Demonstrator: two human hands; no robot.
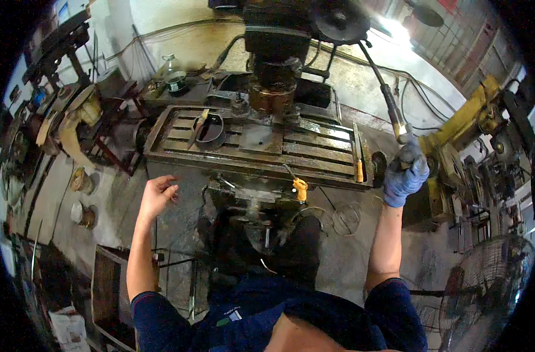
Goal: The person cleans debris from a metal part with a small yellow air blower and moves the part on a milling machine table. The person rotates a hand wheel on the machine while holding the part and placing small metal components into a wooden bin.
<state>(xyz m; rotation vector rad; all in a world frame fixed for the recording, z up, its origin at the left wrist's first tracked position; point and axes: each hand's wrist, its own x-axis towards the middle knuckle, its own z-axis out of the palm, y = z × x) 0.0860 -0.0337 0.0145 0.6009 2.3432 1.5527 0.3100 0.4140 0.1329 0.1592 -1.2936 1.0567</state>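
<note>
A milling machine stands in front of me, its dark head (pixel 273 35) above a slotted metal table (pixel 314 151). Under the spindle (pixel 272 97) lies a flat metal plate (pixel 261 139). My right hand (pixel 406 176), in a blue glove, is closed around the lower end of a long lever (pixel 390 102) reaching down from the machine head. Bare and holding nothing, my left hand (pixel 158 196) hovers off the table's front left, its fingers loosely bent and thumb apart. A round pot (pixel 210 136) with a brush (pixel 200 121) across it sits on the table's left part.
A yellow air blow gun (pixel 301 190) hangs at the table's front edge. A file with an orange handle (pixel 359 171) lies along the table's right end. Behind are a clear bottle (pixel 174 76) and wall cables. A caged fan (pixel 487 293) stands lower right, a dark cabinet (pixel 110 287) lower left.
</note>
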